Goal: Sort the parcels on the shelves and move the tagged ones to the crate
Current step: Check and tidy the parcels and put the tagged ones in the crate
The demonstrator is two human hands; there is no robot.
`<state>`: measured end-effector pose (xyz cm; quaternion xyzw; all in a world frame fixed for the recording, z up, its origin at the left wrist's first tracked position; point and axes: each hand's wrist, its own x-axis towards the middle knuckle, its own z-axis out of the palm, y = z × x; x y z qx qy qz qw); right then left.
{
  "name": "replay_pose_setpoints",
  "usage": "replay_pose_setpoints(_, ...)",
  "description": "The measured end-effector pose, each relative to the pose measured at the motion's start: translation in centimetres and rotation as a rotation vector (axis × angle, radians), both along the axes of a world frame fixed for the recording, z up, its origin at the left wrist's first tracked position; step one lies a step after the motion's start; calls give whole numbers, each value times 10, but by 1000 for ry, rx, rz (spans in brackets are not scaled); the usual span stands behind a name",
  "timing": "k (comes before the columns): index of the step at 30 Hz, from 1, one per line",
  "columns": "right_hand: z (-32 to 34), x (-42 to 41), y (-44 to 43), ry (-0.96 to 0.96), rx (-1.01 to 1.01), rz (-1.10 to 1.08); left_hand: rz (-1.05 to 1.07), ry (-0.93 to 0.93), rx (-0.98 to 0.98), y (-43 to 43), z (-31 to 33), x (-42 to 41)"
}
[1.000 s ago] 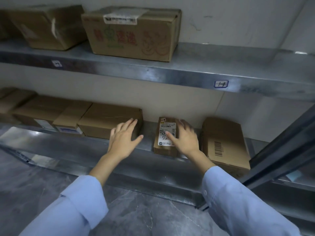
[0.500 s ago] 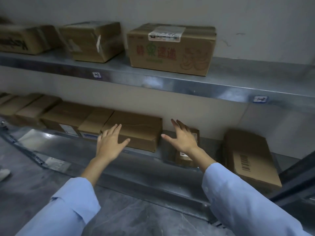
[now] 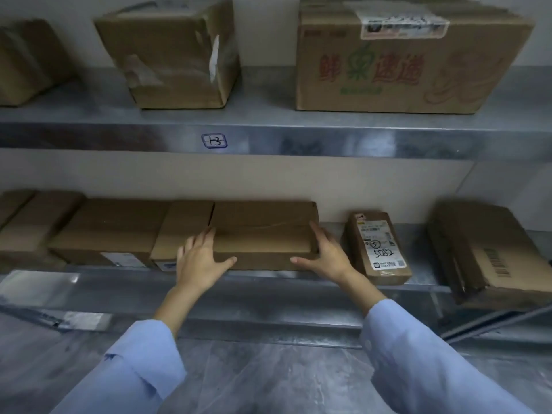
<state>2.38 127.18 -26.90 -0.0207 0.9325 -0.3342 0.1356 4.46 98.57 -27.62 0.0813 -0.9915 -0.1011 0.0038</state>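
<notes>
A flat brown parcel (image 3: 263,231) lies on the lower metal shelf (image 3: 298,277). My left hand (image 3: 200,261) rests against its left front corner, fingers spread, thumb along the front face. My right hand (image 3: 325,258) presses on its right end, thumb on the front face. To the right stands a small parcel with a white label and handwritten number (image 3: 378,249), apart from my right hand. No crate is in view.
More flat parcels (image 3: 110,231) line the lower shelf to the left; a larger box with a barcode (image 3: 490,255) sits at the right. The upper shelf (image 3: 268,138), tagged 1-3, holds a printed carton (image 3: 397,61) and a taped box (image 3: 173,55).
My right hand left the small labelled parcel and moved left to the flat parcel's right end. My left hand moved onto its left corner. The view shifted left and closer.
</notes>
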Motion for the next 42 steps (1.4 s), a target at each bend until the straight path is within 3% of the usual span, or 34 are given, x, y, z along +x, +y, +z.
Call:
replay_pose_setpoints(14, -15, -1, 16, 78, -107, -127, -70, 254, 120, 17, -21, -10)
replay_pose_setpoints(23, -12, -11, 24, 96, -235, -84, -33, 85, 184, 14, -10, -25)
replay_pose_setpoints(32, 3, -3, 31, 201, -336, -78, -39, 173, 631, 9, -1, -14)
replay_pose_setpoints(42, 33, 18, 40, 177, -316, -160, 65, 70, 851, 11, 23, 4)
